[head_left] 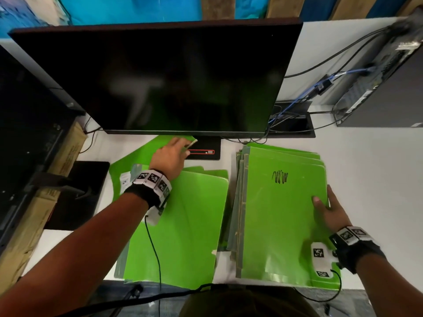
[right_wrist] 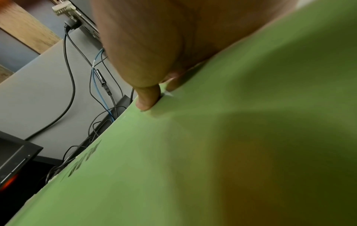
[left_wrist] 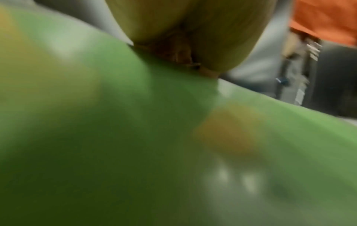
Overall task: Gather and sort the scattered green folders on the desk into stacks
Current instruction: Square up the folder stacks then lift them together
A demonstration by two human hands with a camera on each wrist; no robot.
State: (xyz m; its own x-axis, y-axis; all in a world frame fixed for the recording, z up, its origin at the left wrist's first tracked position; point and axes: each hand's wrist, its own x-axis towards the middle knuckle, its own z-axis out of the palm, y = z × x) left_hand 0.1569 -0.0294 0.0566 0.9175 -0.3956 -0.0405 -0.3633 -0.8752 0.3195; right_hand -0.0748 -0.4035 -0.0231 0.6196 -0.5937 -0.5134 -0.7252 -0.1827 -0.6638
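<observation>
Two piles of green folders lie on the white desk. The left pile is loose, and a skewed folder sticks out of it toward the monitor. My left hand reaches to that folder's far corner and pinches it, so the corner curls up. In the blurred left wrist view the left hand sits on a green edge. The right pile has a black scribble on its top folder. My right hand grips that pile's right edge, thumb on top of the green cover.
A dark monitor stands right behind the folders, its base beside my left hand. A computer tower and cables sit at the back right. At the left are a cardboard box and a black stand.
</observation>
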